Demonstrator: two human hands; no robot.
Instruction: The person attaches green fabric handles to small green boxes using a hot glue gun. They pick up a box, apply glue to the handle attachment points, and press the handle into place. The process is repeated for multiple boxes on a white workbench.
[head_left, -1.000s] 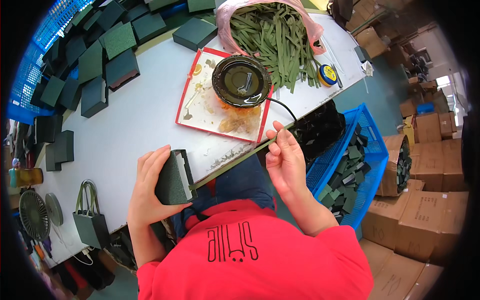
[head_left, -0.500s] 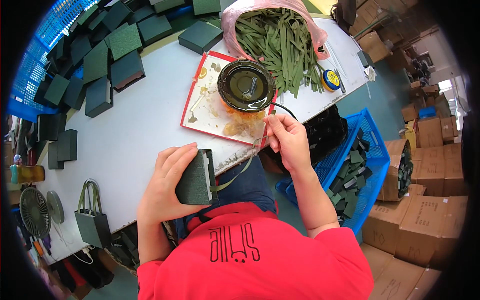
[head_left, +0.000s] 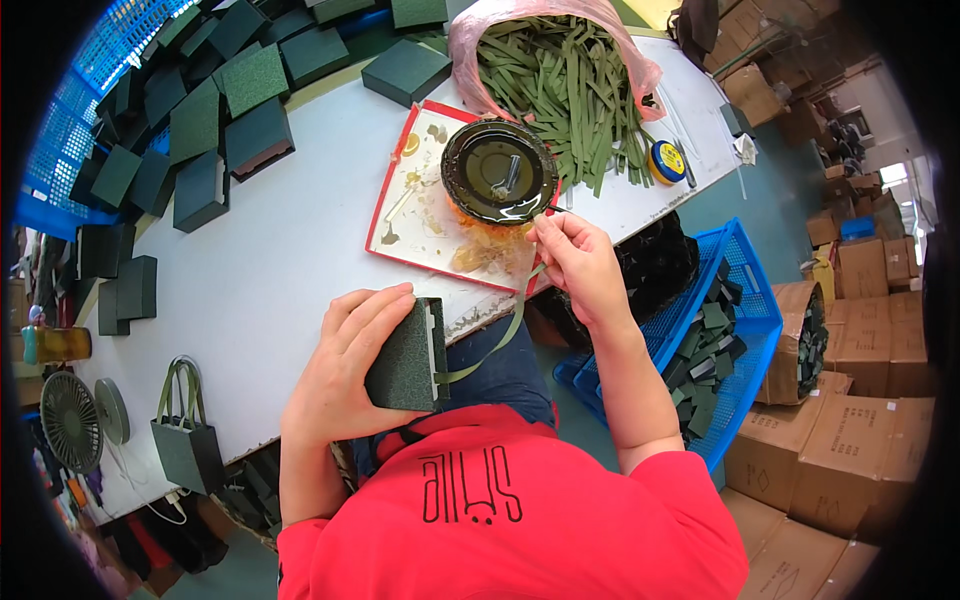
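My left hand [head_left: 345,365] is wrapped round a small dark green box [head_left: 400,365], whose side with a pale inner edge faces right. From that side a green ribbon [head_left: 508,335] comes out and curves up to my right hand [head_left: 582,268]. The thumb and fingers there pinch the ribbon's far end at the near right rim of a round black pot [head_left: 450,190]. Clear amber liquid fills the pot, with a small glassy stick lying in it. Whether the ribbon's tip touches the liquid is hidden by the fingers. The pot stands on a red-rimmed white tray [head_left: 405,215] stained with amber drips.
Beyond the pot lies a pink plastic bag [head_left: 470,60] full of green ribbons [head_left: 570,95], with a blue-and-yellow tin [head_left: 666,162] beside it. Green boxes [head_left: 200,120] crowd the far left. A handled green bag [head_left: 188,450] stands left; a blue crate [head_left: 750,330] of green pieces sits right.
My right hand has moved slightly up toward the pot's rim with the ribbon end. My left hand and the box have shifted a little to the right.
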